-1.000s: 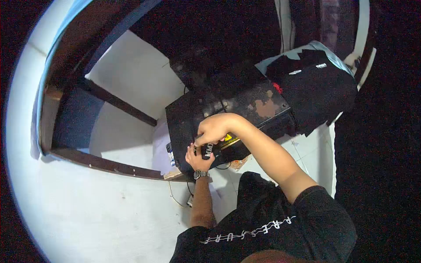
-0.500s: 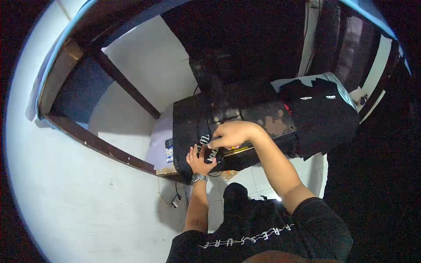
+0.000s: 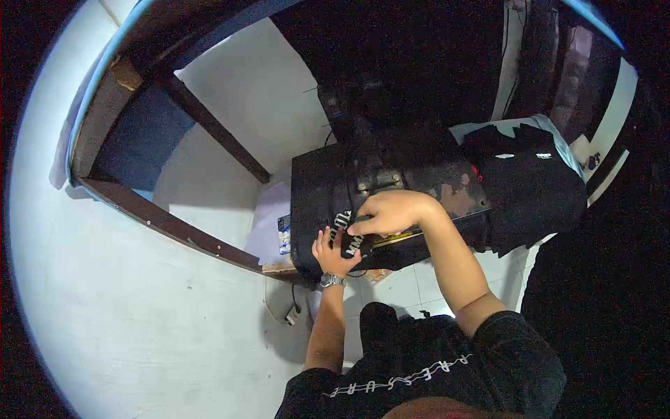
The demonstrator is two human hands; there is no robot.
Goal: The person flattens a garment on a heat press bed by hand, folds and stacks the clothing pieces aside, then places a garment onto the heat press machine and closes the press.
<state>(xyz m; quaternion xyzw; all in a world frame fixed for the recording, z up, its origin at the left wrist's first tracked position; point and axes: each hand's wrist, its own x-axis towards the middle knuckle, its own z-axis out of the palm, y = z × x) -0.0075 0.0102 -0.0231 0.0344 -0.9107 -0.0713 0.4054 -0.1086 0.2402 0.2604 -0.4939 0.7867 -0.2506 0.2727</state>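
A black cloth with white lettering (image 3: 354, 244) lies at the front of a dark worktop. My left hand (image 3: 338, 260), with a metal watch on its wrist, rests flat on the cloth, fingers spread. Beside it my right hand (image 3: 391, 211) is closed, its fingertips bent down at the lettering. Whatever those fingers grip is hidden under the hand. Just behind the hands stands a dark machine body (image 3: 380, 183) with round metal fittings. A thin yellow strip (image 3: 396, 239) shows below the right hand along the front edge.
Black garments (image 3: 534, 185) are piled to the right, on pale blue cloth. A small blue-and-white packet (image 3: 284, 241) lies at the left end of the worktop. A plug on a cable (image 3: 293, 314) hangs below. A wooden frame (image 3: 174, 234) stands along the left.
The camera view has shifted, so the scene sits slightly farther right. Both hands stay in nearly the same place on the cloth.
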